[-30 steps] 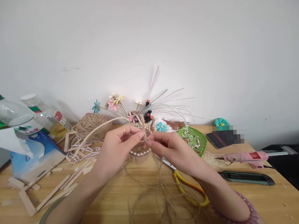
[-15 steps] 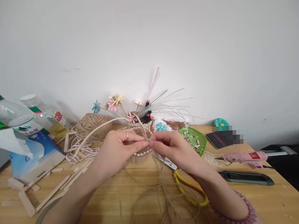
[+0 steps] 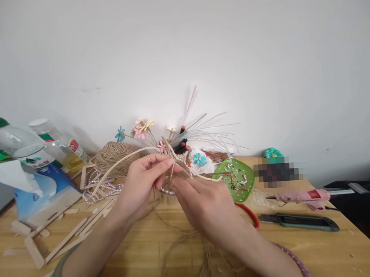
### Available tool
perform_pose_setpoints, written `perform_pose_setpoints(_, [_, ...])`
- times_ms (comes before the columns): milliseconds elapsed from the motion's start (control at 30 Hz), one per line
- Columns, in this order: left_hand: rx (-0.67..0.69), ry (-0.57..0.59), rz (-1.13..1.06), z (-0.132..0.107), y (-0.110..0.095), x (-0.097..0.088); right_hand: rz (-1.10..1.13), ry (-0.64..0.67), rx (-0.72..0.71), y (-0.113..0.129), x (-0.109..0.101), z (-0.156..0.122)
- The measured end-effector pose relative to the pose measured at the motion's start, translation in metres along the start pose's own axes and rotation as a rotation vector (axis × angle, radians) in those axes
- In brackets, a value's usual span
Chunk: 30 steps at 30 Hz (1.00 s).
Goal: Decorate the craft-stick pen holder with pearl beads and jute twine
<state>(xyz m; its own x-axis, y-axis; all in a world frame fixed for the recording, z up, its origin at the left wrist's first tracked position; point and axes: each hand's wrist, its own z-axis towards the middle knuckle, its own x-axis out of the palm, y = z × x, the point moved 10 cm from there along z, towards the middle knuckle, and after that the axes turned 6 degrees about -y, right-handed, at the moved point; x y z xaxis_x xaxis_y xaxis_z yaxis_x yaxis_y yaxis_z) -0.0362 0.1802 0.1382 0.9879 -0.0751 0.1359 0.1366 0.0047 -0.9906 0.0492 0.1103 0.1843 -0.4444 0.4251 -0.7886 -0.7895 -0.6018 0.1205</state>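
Note:
My left hand, ring on one finger, pinches jute twine between thumb and fingertips. Just right of it, my right hand is closed on the same twine, its fingertips partly hidden from me. Behind and below the fingers stands a small basket with a pearl-bead trim, mostly covered by both hands. A pale cord arches out to the left of it. Loose loops of twine trail down onto the wooden table. From under my right forearm shows the red handle of scissors.
A twine ball, bead strings, wooden sticks, a tissue pack and bottles lie left. Artificial flowers stand behind. To the right are a green dish, glue gun and utility knife.
My hands have separated slightly. The left has shifted up a little; the right has turned and come left and down, its forearm now covering the scissors' yellow handle and blades.

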Motion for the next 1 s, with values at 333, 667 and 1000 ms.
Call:
perform_pose_setpoints(333, [0.011, 0.097, 0.139, -0.009, -0.004, 0.013, 0.843, 0.088, 0.524, -0.046, 0.004, -0.002])
perform_pose_setpoints(667, [-0.098, 0.154, 0.101, -0.011, 0.006, 0.019, 0.481, -0.033, 0.337, -0.046, -0.004, 0.005])
perform_pose_setpoints(1000, [0.07, 0.245, 0.072, -0.012, -0.006, 0.025, 0.573, -0.085, 0.35, -0.05, -0.008, 0.008])
